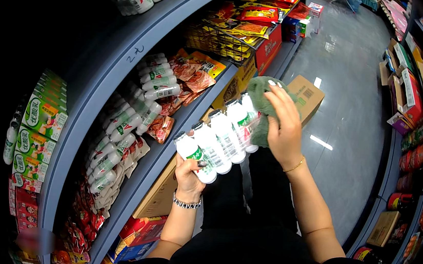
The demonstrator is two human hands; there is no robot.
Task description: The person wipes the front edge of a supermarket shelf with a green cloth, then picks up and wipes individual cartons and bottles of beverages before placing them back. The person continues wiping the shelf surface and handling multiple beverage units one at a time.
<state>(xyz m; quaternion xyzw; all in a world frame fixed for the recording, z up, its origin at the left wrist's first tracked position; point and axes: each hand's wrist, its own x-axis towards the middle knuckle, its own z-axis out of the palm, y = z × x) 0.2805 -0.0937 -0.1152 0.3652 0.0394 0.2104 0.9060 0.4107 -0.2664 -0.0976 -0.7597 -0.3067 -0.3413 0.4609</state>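
My left hand (190,178) grips the near end of a shrink-wrapped pack of white plastic drink bottles (220,142), its thumb over the lowest bottle. The pack is tilted and held in the air before my body, its dark caps towards the shelf. A fuzzy green cloth (259,86) lies against the far end of the pack. My right hand (284,134) holds this cloth, fingers spread over it and thumb along its near side. The cloth hides part of the last bottle, and my right palm is out of sight.
Similar bottle packs (119,122) lie on the grey shelf (179,142) at left, beside snack pouches (197,80). A wire basket (228,43) holds yellow packets. On the floor stands a cardboard box (308,94). Another stocked shelf (377,211) lines the aisle's right side.
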